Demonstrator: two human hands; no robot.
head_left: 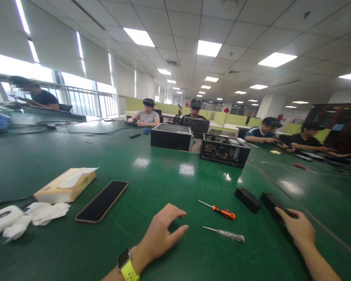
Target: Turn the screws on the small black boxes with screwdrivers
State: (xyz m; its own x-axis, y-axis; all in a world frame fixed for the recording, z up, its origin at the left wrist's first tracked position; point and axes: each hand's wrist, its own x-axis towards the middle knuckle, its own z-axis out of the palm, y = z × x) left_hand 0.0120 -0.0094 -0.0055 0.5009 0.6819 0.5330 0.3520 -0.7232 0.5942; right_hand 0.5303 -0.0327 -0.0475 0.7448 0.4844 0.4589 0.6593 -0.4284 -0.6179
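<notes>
My left hand (165,226) hovers over or rests on the green table (152,187), thumb and fingers apart with nothing between them; a watch with a yellow band is on that wrist. At the right, my right hand (300,226) grips a black oblong block (273,205) whose exact kind I cannot make out. A similar black block (247,199) lies just left of it. Between my hands lie an orange-and-black screwdriver (224,212) and, nearer to me, a screwdriver with a clear handle (229,235), both with tips pointing left.
A phone (102,202), a tissue pack (67,185), crumpled tissues (43,214) and a white device (2,220) lie at the left. Two black computer cases (171,137) (225,151) stand farther back. Several people sit around the table; another screwdriver (304,168) lies far right.
</notes>
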